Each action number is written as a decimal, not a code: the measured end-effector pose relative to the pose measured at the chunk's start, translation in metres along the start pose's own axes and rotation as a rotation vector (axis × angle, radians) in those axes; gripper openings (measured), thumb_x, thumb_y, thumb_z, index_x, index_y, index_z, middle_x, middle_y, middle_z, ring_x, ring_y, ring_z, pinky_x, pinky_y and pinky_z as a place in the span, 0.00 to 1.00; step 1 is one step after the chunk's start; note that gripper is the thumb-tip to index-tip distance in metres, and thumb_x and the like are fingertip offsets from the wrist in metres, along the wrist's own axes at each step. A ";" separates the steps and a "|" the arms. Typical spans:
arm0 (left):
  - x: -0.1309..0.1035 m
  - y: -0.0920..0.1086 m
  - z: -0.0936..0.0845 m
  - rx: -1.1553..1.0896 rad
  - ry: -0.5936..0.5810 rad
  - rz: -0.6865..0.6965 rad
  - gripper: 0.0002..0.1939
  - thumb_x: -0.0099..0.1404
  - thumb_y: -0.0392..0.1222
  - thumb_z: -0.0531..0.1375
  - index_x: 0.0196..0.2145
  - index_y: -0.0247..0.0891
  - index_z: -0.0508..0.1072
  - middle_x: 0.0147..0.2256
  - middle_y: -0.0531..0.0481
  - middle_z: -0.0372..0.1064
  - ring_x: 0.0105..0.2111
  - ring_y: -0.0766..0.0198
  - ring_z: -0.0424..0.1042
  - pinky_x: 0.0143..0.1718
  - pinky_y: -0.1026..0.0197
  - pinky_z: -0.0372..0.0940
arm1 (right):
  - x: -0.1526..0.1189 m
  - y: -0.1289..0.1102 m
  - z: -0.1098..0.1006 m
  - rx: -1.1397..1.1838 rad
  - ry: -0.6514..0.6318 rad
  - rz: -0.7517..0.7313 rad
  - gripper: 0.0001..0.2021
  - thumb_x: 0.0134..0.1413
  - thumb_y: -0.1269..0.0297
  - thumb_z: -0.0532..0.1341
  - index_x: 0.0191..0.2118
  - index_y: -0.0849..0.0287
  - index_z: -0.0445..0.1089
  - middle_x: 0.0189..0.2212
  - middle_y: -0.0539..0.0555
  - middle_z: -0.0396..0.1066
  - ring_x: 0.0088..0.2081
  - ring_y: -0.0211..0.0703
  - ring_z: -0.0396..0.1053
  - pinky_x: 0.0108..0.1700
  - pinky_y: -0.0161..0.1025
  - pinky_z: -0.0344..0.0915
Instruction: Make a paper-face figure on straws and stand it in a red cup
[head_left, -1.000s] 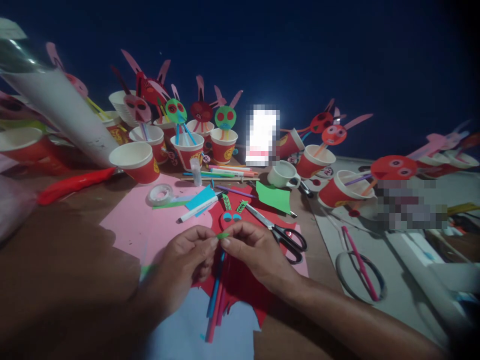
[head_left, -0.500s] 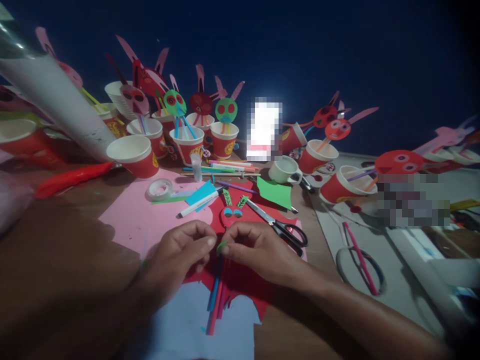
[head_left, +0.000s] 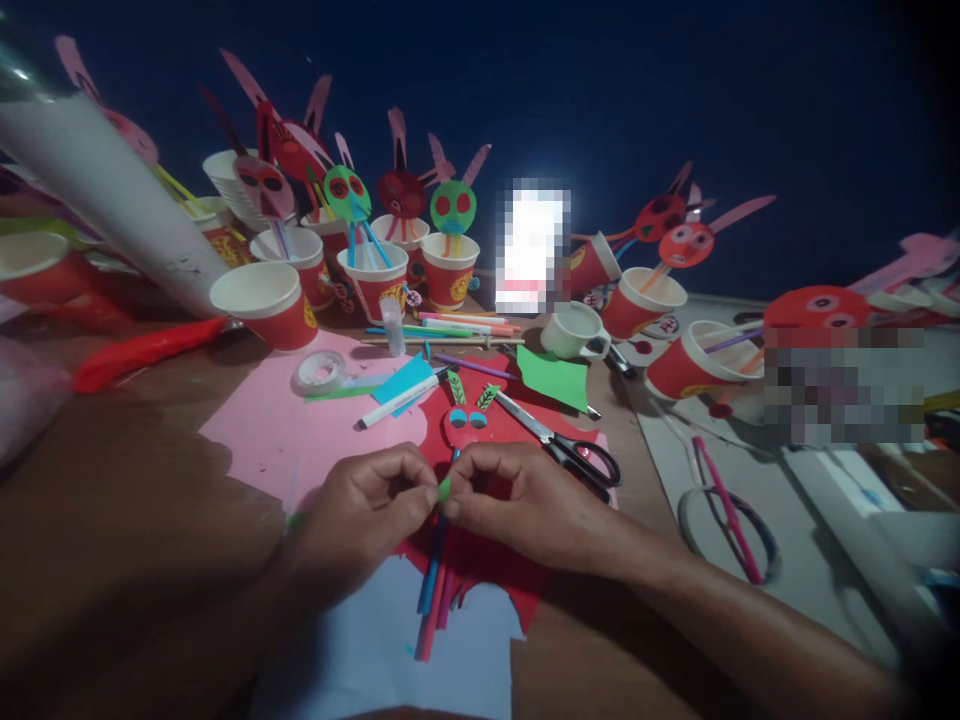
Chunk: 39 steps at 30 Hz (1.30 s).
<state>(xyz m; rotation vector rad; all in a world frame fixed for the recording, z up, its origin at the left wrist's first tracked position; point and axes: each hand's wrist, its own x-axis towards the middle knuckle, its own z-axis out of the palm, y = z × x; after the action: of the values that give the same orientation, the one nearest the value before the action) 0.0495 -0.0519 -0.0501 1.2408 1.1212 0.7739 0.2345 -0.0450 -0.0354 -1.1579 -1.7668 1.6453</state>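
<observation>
Between the fingertips of both hands is a small green paper piece [head_left: 444, 489]. My left hand [head_left: 379, 500] pinches its left side, and my right hand [head_left: 510, 505] pinches its right side. Just beyond the fingers lies a red paper face [head_left: 460, 430] with blue-lidded eyes and two green leaf-patterned ears. Blue, red and pink straws [head_left: 429, 630] stick out below the hands, their upper part hidden behind the fingers. Under them spread red paper [head_left: 517, 570] and a white sheet [head_left: 390, 650]. Black-handled scissors [head_left: 577, 460] rest right of the face.
A capped marker [head_left: 401, 400], a tape roll [head_left: 320, 373] on pink paper [head_left: 262, 440], and green paper [head_left: 553, 378] lie beyond the hands. Red paper cups [head_left: 262, 305] with paper animal heads line the back. A mug [head_left: 574, 332] stands right of centre; a large tape roll [head_left: 686, 525] lies further right.
My left fingertips have come in to meet the green piece, which only my right hand gripped before. The camera view has shifted slightly.
</observation>
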 end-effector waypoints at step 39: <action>-0.005 -0.006 0.005 0.552 0.092 0.403 0.04 0.60 0.33 0.57 0.31 0.36 0.72 0.29 0.49 0.70 0.27 0.66 0.66 0.29 0.63 0.62 | 0.009 -0.003 -0.034 -0.175 0.222 0.000 0.04 0.51 0.70 0.57 0.27 0.60 0.66 0.23 0.46 0.65 0.25 0.31 0.59 0.28 0.30 0.55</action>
<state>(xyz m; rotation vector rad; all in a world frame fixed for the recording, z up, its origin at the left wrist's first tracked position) 0.0517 -0.0591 -0.0551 1.9530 1.2201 0.8530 0.2564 -0.0182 -0.0285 -1.3610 -1.7930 1.3245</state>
